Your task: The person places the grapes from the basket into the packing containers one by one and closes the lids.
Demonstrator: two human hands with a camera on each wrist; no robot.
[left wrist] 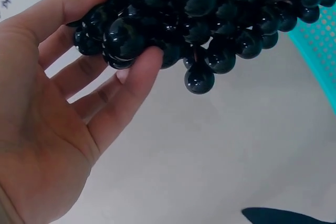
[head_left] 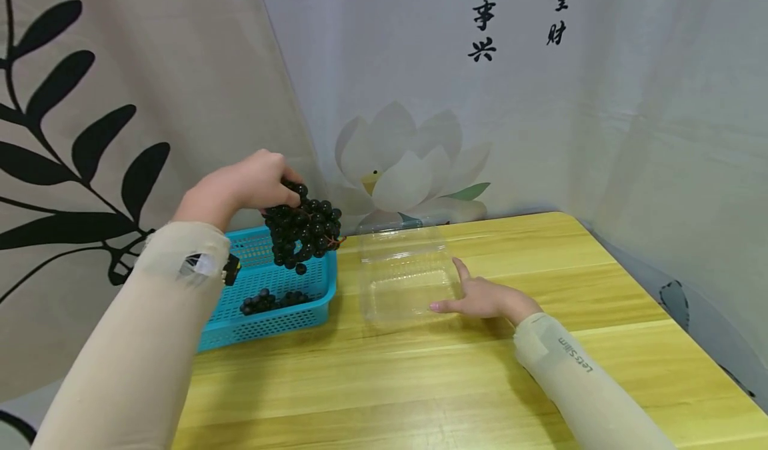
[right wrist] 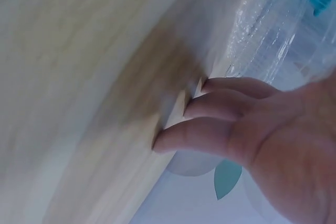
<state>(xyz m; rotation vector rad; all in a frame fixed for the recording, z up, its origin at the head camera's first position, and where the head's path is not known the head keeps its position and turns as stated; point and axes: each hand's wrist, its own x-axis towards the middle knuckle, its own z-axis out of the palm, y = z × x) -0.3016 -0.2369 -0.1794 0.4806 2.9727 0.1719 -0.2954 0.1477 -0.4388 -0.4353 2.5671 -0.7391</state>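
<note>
A bunch of dark grapes (head_left: 303, 229) hangs from my left hand (head_left: 249, 187), above the right part of a blue plastic basket (head_left: 329, 290). In the left wrist view, the thumb and fingers grip one end of the bunch (left wrist: 194, 14). More dark grapes (head_left: 273, 301) lie on the basket's floor. Right of the basket stands a clear plastic box (head_left: 408, 287) with its lid raised at the back. My right hand (head_left: 486, 297) is at the box's right side, thumb and index finger spread. The right wrist view has its extended fingertips touching the table.
The light wood table (head_left: 480, 377) ends at a rounded back right corner. A pale curtain (head_left: 408, 57) printed with a lotus, leaves and characters hangs directly behind the basket and box.
</note>
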